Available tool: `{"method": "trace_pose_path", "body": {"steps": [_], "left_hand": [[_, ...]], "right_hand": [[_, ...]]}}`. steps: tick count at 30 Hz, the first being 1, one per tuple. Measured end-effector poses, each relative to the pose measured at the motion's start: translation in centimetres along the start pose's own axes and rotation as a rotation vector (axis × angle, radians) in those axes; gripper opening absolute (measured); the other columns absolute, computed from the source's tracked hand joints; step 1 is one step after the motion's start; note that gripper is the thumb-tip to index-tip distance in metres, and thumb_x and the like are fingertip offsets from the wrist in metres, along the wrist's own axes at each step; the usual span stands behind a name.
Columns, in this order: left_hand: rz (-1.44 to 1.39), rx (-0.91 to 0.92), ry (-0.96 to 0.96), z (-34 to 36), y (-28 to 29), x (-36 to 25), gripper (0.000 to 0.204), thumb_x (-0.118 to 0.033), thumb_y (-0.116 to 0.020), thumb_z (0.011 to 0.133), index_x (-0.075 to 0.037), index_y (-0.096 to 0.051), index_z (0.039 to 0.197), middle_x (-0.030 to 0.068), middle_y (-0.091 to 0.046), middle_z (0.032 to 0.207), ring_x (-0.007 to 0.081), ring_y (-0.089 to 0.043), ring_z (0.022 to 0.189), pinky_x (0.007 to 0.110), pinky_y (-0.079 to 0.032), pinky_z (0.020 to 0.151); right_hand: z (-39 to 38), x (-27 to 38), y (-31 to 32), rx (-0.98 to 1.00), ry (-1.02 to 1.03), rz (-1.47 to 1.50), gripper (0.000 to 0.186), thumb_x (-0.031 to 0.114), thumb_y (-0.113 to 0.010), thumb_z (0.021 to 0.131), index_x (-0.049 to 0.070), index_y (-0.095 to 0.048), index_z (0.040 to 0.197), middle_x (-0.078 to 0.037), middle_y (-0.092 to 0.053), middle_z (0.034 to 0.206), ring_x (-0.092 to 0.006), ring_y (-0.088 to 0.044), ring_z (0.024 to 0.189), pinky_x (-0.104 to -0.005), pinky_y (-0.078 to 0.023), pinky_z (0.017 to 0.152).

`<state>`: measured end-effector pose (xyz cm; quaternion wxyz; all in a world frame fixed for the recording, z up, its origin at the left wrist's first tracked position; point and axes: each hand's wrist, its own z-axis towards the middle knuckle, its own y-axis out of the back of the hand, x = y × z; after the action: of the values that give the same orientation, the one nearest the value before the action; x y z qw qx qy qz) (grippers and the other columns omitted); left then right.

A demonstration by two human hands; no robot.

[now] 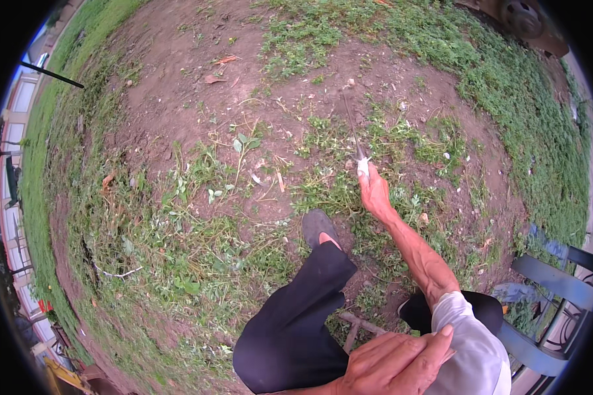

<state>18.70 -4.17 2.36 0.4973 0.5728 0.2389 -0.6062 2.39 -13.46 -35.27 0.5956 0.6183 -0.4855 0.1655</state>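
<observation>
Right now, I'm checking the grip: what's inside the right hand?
The right hand holds a long, thin tool; its white part shows just beyond the hand. Whatever the grip covers cannot be seen.

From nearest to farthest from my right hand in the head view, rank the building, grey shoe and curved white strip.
1. Grey shoe: lower left of your right hand.
2. Curved white strip: farther left.
3. Building: left edge, background.

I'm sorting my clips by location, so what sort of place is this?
Probably an outdoor yard or garden plot: bare brown soil strewn with loose green weeds, low leafy green ground cover at upper right, and flat blue slats at lower right.
</observation>
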Motion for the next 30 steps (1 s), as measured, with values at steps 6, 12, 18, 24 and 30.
{"method": "trace_pose_path", "body": {"steps": [6,12,18,24,30], "left_hand": [[0.006,0.018,0.026,0.8,-0.4,0.4,0.048,-0.002,-0.082,0.074,0.005,-0.064,0.118,0.0083,-0.065,0.079,0.0213,-0.064,0.062,0.033,-0.051,0.053],[0.027,0.016,0.05,1.2,-0.2,0.5,0.047,-0.003,-0.081,0.075,0.004,-0.065,0.118,0.0086,-0.065,0.079,0.0211,-0.065,0.062,0.032,-0.052,0.053],[-0.009,0.001,0.015,0.1,0.0,0.1,0.046,-0.003,-0.08,0.075,0.004,-0.065,0.118,0.0083,-0.065,0.079,0.0214,-0.065,0.063,0.033,-0.053,0.055],[-0.007,-0.024,-0.006,0.0,0.1,0.0,0.045,-0.003,-0.08,0.076,0.005,-0.065,0.117,0.0084,-0.066,0.08,0.0214,-0.064,0.062,0.033,-0.052,0.055],[0.01,-0.001,0.019,0.4,0.5,0.4,0.044,-0.002,-0.08,0.076,0.005,-0.065,0.117,0.0084,-0.066,0.08,0.0211,-0.064,0.062,0.032,-0.052,0.054]], "right_hand": [[21.0,5.8,0.2,-0.129,0.074,-0.246,0.038,0.029,-0.05,0.098,-0.004,-0.053,0.117,-0.03,-0.069,0.095,-0.0503,-0.067,0.09,-0.058,-0.05,0.078],[12.9,2.0,-5.2,0.022,0.049,-0.331,0.043,0.034,-0.046,0.101,-0.005,-0.045,0.119,-0.036,-0.066,0.088,-0.055,-0.064,0.085,-0.0629,-0.049,0.078],[-3.6,-1.7,-2.5,0.161,-0.019,-0.229,0.057,0.033,-0.05,0.1,-0.005,-0.042,0.143,-0.032,-0.066,0.079,-0.0509,-0.066,0.075,-0.0573,-0.052,0.071],[-0.4,0.9,-0.9,0.058,0.027,0.028,0.046,0.028,-0.051,0.101,0.0,-0.052,0.136,-0.03,-0.067,0.082,-0.0479,-0.067,0.077,-0.0524,-0.049,0.069],[19.0,6.6,-3.9,-0.134,0.087,-0.204,0.035,0.03,-0.052,0.098,-0.002,-0.057,0.11,-0.03,-0.067,0.094,-0.049,-0.066,0.092,-0.0572,-0.049,0.08]]}}
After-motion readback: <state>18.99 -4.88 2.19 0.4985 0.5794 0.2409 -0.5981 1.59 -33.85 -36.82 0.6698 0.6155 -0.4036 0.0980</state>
